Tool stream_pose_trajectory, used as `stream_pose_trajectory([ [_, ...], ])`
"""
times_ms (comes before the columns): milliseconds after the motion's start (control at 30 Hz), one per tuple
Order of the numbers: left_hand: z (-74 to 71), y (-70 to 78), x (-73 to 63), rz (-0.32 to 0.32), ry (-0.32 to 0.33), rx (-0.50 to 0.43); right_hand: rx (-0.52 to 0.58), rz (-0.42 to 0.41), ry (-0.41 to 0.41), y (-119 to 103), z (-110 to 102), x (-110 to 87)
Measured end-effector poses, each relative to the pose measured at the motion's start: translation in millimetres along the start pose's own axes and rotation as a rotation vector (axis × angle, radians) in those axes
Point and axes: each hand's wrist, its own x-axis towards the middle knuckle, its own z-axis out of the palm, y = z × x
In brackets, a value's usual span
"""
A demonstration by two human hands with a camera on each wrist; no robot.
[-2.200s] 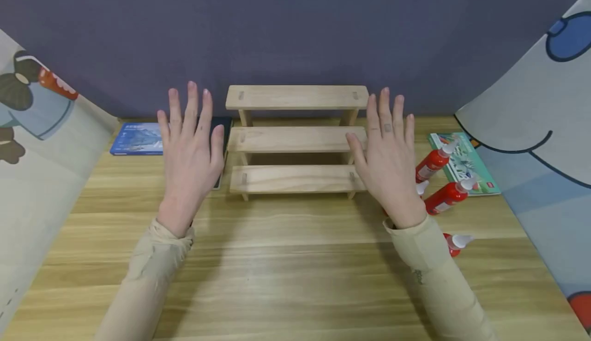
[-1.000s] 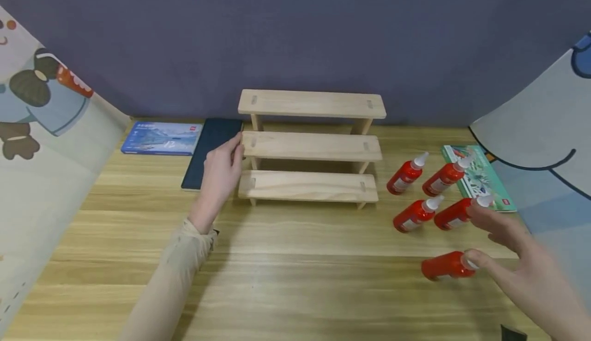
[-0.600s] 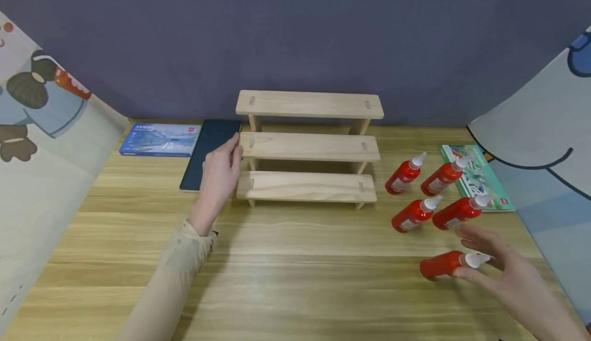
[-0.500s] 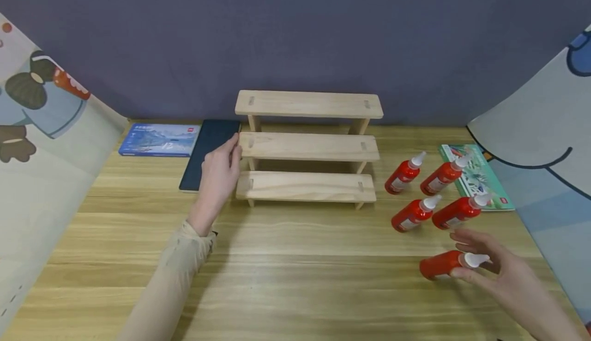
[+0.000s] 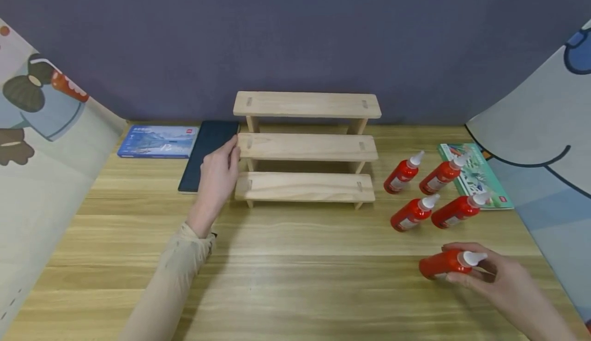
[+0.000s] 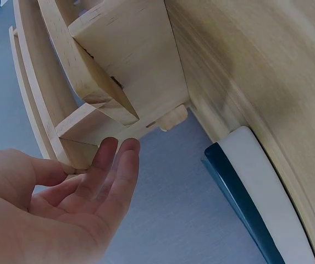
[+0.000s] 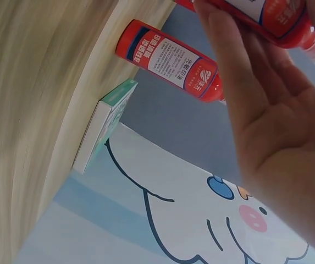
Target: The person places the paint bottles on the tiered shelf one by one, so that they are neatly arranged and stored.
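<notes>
My left hand [image 5: 217,173] holds the left end of the middle board of a three-tier wooden display rack [image 5: 307,147]. In the left wrist view, the thumb of the left hand [image 6: 64,203] meets the board's corner and the other fingers lie against the rack's end [image 6: 146,60]. At the front right, my right hand [image 5: 496,279] curls round a red squeeze bottle [image 5: 438,265] with a white nozzle, thumb on the near side and fingers on the far side. The right wrist view shows that red bottle [image 7: 278,16] between the fingers, partly cut off by the frame.
Several more red bottles [image 5: 411,215] stand upright behind the right hand. A green box [image 5: 480,177] lies at the right edge. Left of the rack lie a dark book [image 5: 203,151] and a blue box [image 5: 158,141]. A dark wall [image 5: 295,33] rises behind.
Both hands were spread flat above the table at first. The left hand then went to the rack's middle board; the right hand came in from the right and closed round the front bottle.
</notes>
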Motion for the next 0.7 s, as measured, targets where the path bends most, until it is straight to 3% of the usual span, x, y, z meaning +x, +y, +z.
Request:
stream_pose_trajectory([
  [700,0.8,0.3,-1.9,-0.017,-0.006,-0.001,0.009,-0.054,0.066,-27,-4,6.1],
])
